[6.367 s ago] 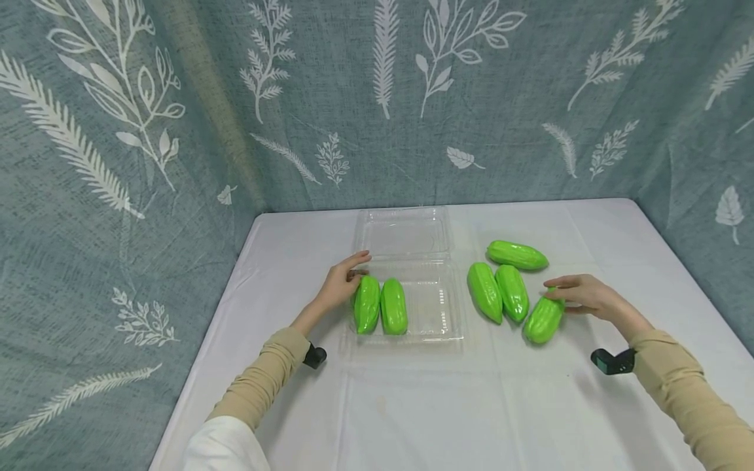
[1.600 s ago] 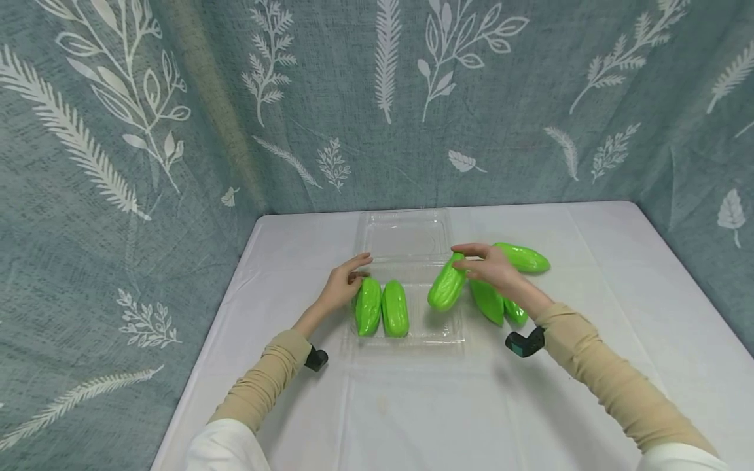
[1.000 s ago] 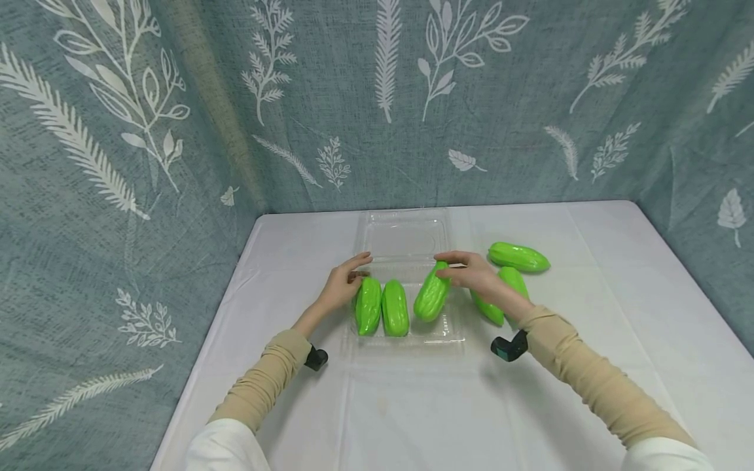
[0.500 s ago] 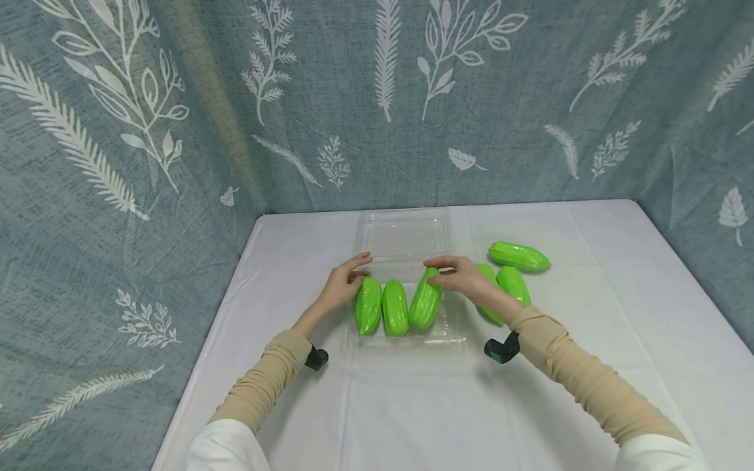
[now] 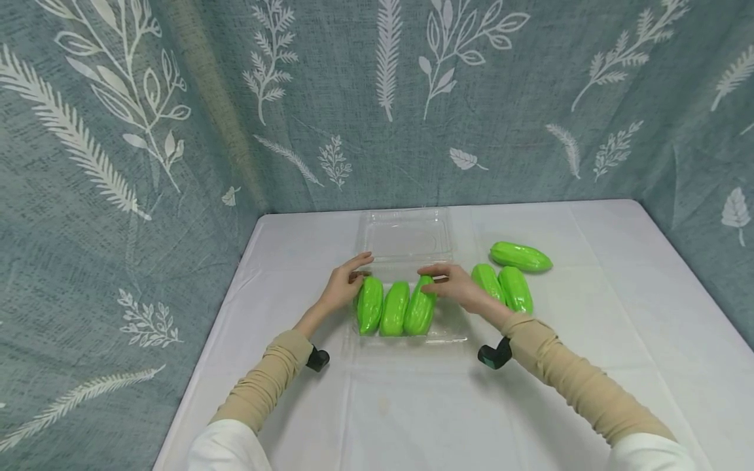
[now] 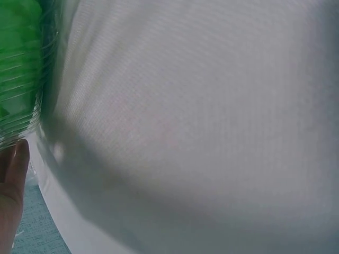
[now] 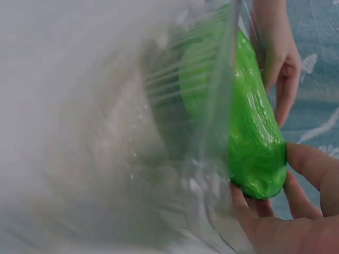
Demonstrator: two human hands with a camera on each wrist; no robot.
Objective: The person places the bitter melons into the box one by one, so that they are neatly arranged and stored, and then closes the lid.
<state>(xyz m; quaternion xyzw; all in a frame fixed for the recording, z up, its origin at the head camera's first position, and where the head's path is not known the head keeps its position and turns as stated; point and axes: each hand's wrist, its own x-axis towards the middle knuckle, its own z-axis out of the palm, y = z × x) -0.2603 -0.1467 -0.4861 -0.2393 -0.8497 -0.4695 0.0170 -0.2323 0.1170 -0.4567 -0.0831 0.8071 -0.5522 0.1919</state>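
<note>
Your right hand (image 5: 459, 286) pinched the rightmost green vegetable (image 5: 419, 313) inside the clear container (image 5: 449, 328); your left hand (image 5: 342, 284) touched its left side, grip unclear; premature release could have let the vegetable roll rightward

Glossy veg (image 5: 420, 311), smooth transp. plastic box (image 5: 406, 237), matt tblcloth (image 5: 400, 412), rough-woven cloth bkdrop (image 5: 341, 85)
</note>
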